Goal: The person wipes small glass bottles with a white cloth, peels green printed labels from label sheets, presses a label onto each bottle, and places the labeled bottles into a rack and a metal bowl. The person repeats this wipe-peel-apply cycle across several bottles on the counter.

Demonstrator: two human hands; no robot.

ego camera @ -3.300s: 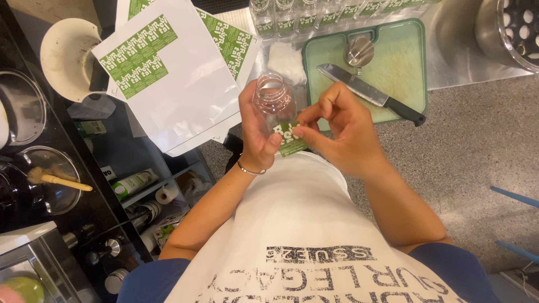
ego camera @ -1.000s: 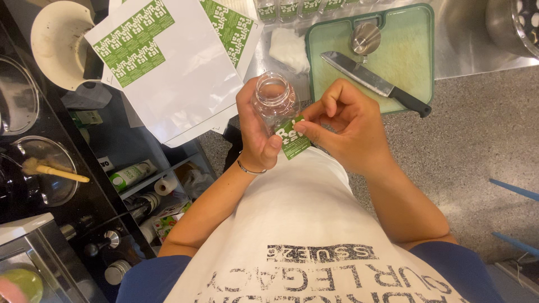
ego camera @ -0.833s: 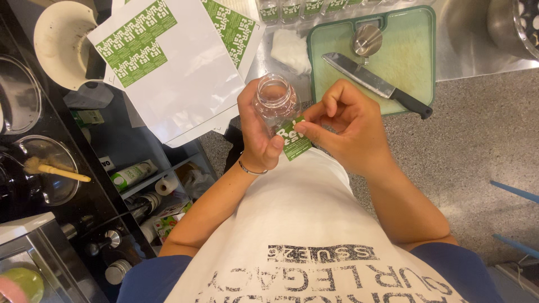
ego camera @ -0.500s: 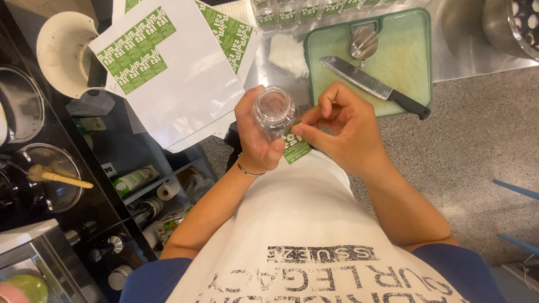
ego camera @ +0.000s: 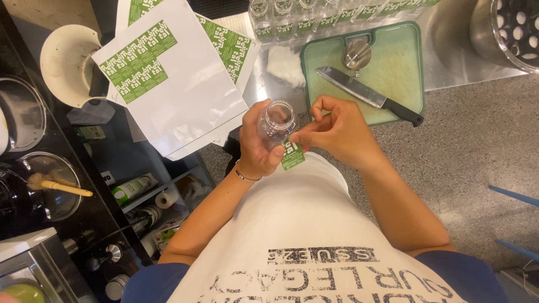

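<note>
My left hand (ego camera: 255, 148) grips a small clear glass jar (ego camera: 277, 118) with no lid, its mouth facing up toward me. My right hand (ego camera: 337, 132) pinches a green and white sticker label (ego camera: 292, 155) against the jar's lower side, and my left thumb rests at the label's edge. Both hands are held close to my chest, in front of the counter.
White label sheets (ego camera: 174, 84) with green stickers lie on the counter at left. A green cutting board (ego camera: 393, 62) holds a black-handled knife (ego camera: 368, 95) and a metal lid (ego camera: 357, 54). A row of clear jars (ego camera: 297, 14) stands behind. Bowls (ego camera: 67, 64) and shelves sit far left.
The jar was briefly tipped toward me, then turned back upright. My right hand keeps pressing the label onto it. Hands stay in the same place.
</note>
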